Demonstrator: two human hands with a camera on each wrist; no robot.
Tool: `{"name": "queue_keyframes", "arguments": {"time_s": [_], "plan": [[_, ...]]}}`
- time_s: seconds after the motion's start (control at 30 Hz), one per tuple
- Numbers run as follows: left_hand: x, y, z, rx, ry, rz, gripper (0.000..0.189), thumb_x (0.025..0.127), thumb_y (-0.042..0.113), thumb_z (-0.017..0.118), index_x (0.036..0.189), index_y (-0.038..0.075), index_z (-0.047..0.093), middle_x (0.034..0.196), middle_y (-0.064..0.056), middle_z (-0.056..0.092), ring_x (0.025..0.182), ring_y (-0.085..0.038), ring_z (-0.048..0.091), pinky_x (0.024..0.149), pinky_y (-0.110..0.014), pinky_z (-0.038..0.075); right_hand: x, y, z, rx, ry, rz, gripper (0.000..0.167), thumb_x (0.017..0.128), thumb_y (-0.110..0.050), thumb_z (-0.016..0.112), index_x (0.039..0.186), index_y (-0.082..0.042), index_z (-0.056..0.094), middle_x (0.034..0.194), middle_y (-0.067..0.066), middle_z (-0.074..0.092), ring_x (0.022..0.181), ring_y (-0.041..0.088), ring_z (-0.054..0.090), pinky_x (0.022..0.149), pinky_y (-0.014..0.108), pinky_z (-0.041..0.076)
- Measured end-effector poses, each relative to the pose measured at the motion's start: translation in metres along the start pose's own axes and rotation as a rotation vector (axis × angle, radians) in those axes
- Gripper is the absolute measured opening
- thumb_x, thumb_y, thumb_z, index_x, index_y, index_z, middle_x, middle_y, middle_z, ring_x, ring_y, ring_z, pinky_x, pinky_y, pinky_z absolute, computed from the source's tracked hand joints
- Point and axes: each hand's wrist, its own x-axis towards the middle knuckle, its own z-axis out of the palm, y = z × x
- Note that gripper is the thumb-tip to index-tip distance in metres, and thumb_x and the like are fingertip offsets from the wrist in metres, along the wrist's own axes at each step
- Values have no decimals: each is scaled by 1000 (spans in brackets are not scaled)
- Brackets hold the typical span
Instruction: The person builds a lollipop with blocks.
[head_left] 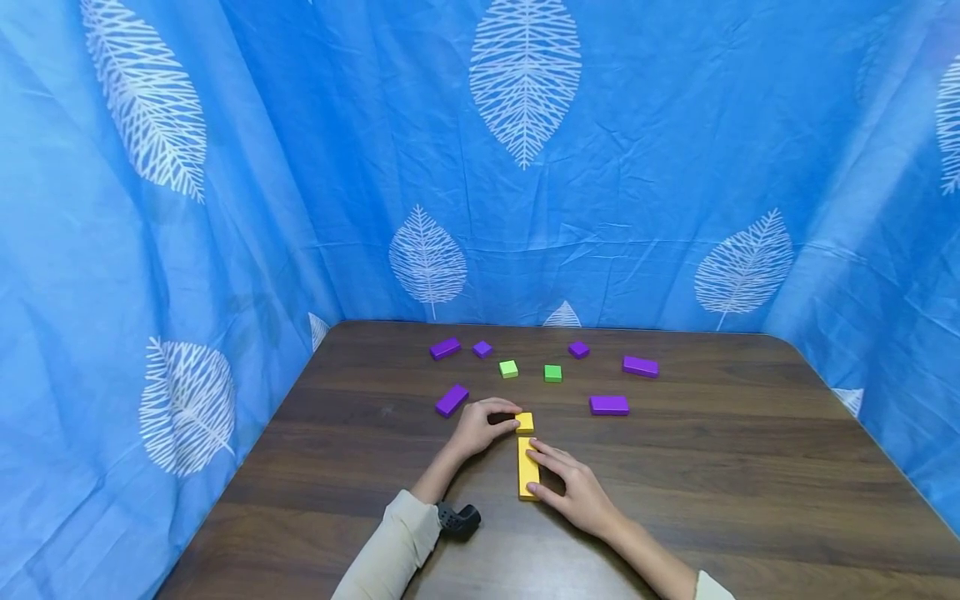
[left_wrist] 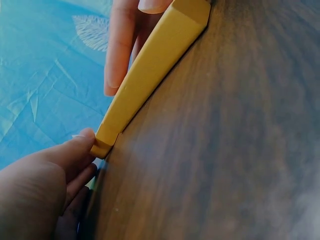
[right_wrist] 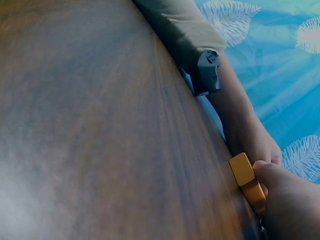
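My left hand (head_left: pixel 483 427) pinches a small yellow block (head_left: pixel 525 422) between thumb and fingertips. Just nearer to me lies a long yellow block (head_left: pixel 527 475), its length pointing away from me. The right hand (head_left: pixel 573 492) holds it from the right, with the thumb by the near end and fingers by the far end. In the left wrist view the long block (left_wrist: pixel 155 65) and the small block (left_wrist: pixel 104 142) stand end to end, touching or nearly so. The right wrist view shows the right thumb (right_wrist: pixel 270 172) against a yellow block (right_wrist: pixel 242 169).
Beyond the hands lie a light green block (head_left: pixel 508 369) and a green block (head_left: pixel 552 373). Several purple blocks (head_left: pixel 609 406) are spread around them, one (head_left: pixel 452 401) close to the left hand. A black device (head_left: pixel 459 521) sits on the left wrist. Blue leaf-patterned cloth (head_left: pixel 600 167) surrounds the table (head_left: pixel 712 467).
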Motion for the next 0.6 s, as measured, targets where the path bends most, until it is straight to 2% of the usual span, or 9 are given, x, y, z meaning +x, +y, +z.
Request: {"name": "queue_keyframes", "arguments": {"time_s": [0.2, 0.6], "plan": [[0, -2, -2, 13, -39, 13, 25, 83, 32, 69, 103, 16, 73, 101, 4, 68, 99, -10, 61, 91, -29, 45, 0, -1, 0, 12, -10, 17, 44, 85, -25, 68, 121, -3, 60, 130, 11, 53, 115, 29, 52, 89, 47, 44], [0, 0, -5, -17, -110, 11, 26, 83, 33, 69, 103, 16, 73, 104, 2, 67, 102, -11, 59, 92, -30, 44, 1, -2, -1, 22, -5, 28, 44, 83, -24, 70, 120, -2, 60, 130, 10, 53, 115, 28, 52, 89, 47, 45]]}}
